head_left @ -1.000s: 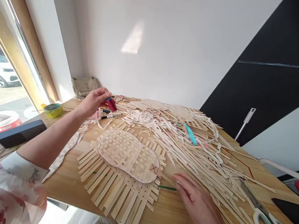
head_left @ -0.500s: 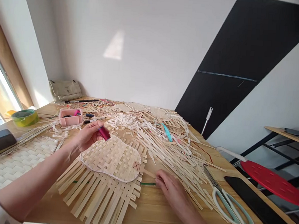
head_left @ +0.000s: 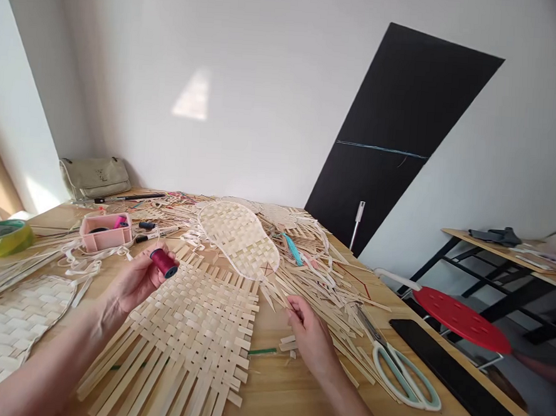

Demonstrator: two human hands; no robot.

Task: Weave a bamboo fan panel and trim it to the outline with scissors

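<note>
My left hand (head_left: 139, 281) is closed on a spool of dark red thread (head_left: 163, 262), held above the table. My right hand (head_left: 310, 332) pinches the narrow stem strips of a woven fan-shaped piece (head_left: 238, 238). White edging runs around that piece, and a red stitched cross (head_left: 267, 268) marks its end near the stem. It is held tilted, its far part over the pile of strips. Between my hands lies a woven bamboo-like mat (head_left: 196, 310) with loose strip ends fanning out toward me.
Scissors (head_left: 404, 372) and a black slab (head_left: 451, 372) lie at the right. A pink box (head_left: 105, 232), rolls of tape (head_left: 3, 238) and another woven panel (head_left: 11, 330) are at the left. Loose strips (head_left: 337, 324) spread right of centre. A red stool (head_left: 462, 318) stands beyond the edge.
The fan-shaped piece has been lifted off the mat and moved away from me by my right hand, baring the mat's weave. The spool has turned in my left hand. The view has shifted right.
</note>
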